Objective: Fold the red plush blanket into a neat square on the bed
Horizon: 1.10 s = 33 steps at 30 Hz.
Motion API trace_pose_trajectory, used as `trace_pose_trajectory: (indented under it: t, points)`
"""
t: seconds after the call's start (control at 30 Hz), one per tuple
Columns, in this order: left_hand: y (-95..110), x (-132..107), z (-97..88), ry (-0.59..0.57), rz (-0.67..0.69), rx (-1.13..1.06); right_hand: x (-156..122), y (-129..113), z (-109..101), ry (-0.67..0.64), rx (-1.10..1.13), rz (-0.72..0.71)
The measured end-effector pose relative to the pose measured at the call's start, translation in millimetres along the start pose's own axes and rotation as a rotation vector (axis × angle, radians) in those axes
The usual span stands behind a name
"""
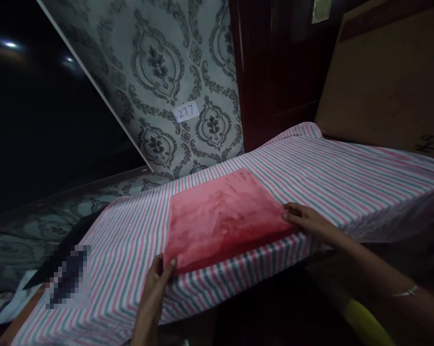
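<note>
A pinkish-red square cloth (pixel 220 216), plush-looking and darker along its near edge, lies flat on a striped cover (pixel 130 250). At its near left corner is my left hand (pixel 155 281), thumb on top and fingers curled by the edge, gripping the corner. My right hand (pixel 305 219) pinches the cloth's right side near the front corner, its thumb and fingers closed together. Parts of the fingers on both hands are hidden by the hands themselves. A thin bracelet (pixel 406 292) circles my right wrist.
A large dark screen (pixel 58 110) leans in at the left. Behind the covered table stands a patterned wall with a paper label (pixel 186 111) reading 277. A cardboard box (pixel 390 77) rests at the back right, beside a dark red panel (pixel 274 67). A yellow object (pixel 364 319) shows below.
</note>
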<state>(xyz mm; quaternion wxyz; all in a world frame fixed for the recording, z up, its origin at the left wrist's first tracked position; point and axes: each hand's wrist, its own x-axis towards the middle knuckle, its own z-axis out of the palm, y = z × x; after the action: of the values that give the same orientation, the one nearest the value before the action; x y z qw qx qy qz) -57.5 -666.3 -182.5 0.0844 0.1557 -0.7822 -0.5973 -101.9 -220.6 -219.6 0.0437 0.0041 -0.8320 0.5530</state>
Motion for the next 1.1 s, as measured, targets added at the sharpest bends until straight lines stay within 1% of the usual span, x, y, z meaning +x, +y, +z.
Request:
trace_pose_trajectory:
  t: [0.07,0.1,0.13,0.17,0.2,0.23,0.27,0.33,0.4,0.47,0.53,0.6,0.7,0.8,0.87,1.0,1.1]
  points:
    - [4,3,-5.2,0.149,0.17,0.155,6,-4,-5,0.091,-0.168,-0.106]
    - [11,6,-2.9,0.197,0.275,0.235,12,-12,-4,0.136,-0.251,-0.187]
    - [20,9,3.5,0.201,0.376,0.312,20,-22,2,0.168,-0.325,-0.277]
    - [31,13,14.4,0.164,0.467,0.381,29,-34,11,0.182,-0.394,-0.367]
    - [44,18,29.4,0.09,0.537,0.444,40,-47,23,0.164,-0.463,-0.443]
    - [57,24,47.6,0.013,0.582,0.506,52,-61,38,0.121,-0.529,-0.49]
    - [70,31,67.5,-0.065,0.611,0.588,65,-73,54,0.074,-0.604,-0.5]
    - [90,49,106.0,-0.195,0.623,0.814,90,-92,85,0.042,-0.743,-0.428]
    - [99,70,133.7,-0.214,0.577,1.034,112,-96,106,0.034,-0.853,-0.348]
    - [95,92,146.3,-0.192,0.524,1.174,130,-89,114,0.045,-0.926,-0.299]
    - [84,111,147.5,-0.169,0.503,1.229,142,-74,113,0.081,-0.964,-0.294]
    - [71,126,144.5,-0.147,0.513,1.239,151,-60,108,0.124,-0.977,-0.312]
    - [62,137,142.7,-0.144,0.519,1.239,159,-48,103,0.142,-0.976,-0.315]
    - [63,141,145.4,-0.179,0.466,1.221,163,-46,104,0.124,-0.949,-0.289]
    - [63,141,147.4,-0.175,0.451,1.199,163,-46,104,0.111,-0.923,-0.277]
    - [63,140,146.5,-0.118,0.442,1.193,162,-45,104,0.097,-0.896,-0.25]
    - [64,142,139.1,-0.05,0.39,1.216,161,-46,103,0.093,-0.893,-0.234]
